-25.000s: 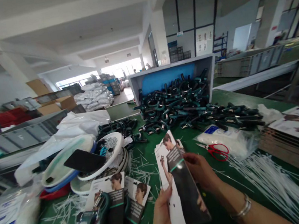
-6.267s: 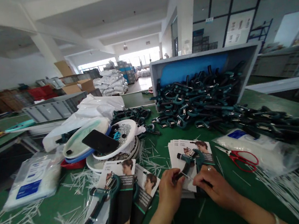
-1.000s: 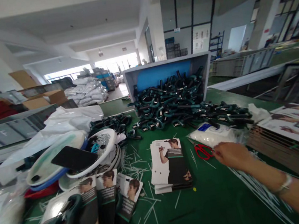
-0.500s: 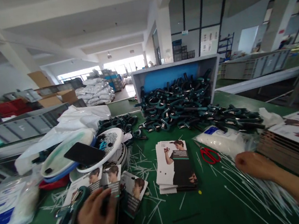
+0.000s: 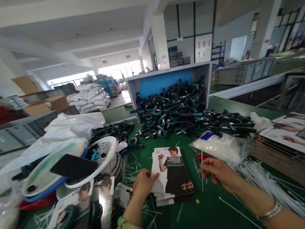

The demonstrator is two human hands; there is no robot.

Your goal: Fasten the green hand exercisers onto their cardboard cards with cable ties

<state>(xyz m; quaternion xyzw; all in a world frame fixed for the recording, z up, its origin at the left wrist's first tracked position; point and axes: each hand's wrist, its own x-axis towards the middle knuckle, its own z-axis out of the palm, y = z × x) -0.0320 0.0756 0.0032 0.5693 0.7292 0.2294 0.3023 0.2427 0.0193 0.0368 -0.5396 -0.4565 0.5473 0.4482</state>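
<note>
My left hand (image 5: 143, 185) is at the left edge of a stack of printed backing cards (image 5: 176, 178), its thumb and fingers closed on the edge of the top card. That card sits slightly askew over those beneath. To the right of the stack, my right hand (image 5: 220, 173) pinches a thin white cable tie (image 5: 202, 165) that points upward. Red-handled scissors (image 5: 201, 157) lie partly hidden behind that hand. Many loose cable ties (image 5: 261, 178) are spread under and beyond my right forearm. At lower left, several cards carry dark green hand grips (image 5: 67, 223).
A tipped grey crate (image 5: 208, 83) spills dark green hand grips (image 5: 169, 112) across the back of the table. A bag of ties (image 5: 220, 144) and a tall stack of cards (image 5: 303, 145) stand right. Dishes, with a black phone (image 5: 73, 167) on top, are left.
My left hand has left the carded hand grips at lower left and reached the card stack. From the tie pile, my right hand has come left, now with a cable tie in its fingers.
</note>
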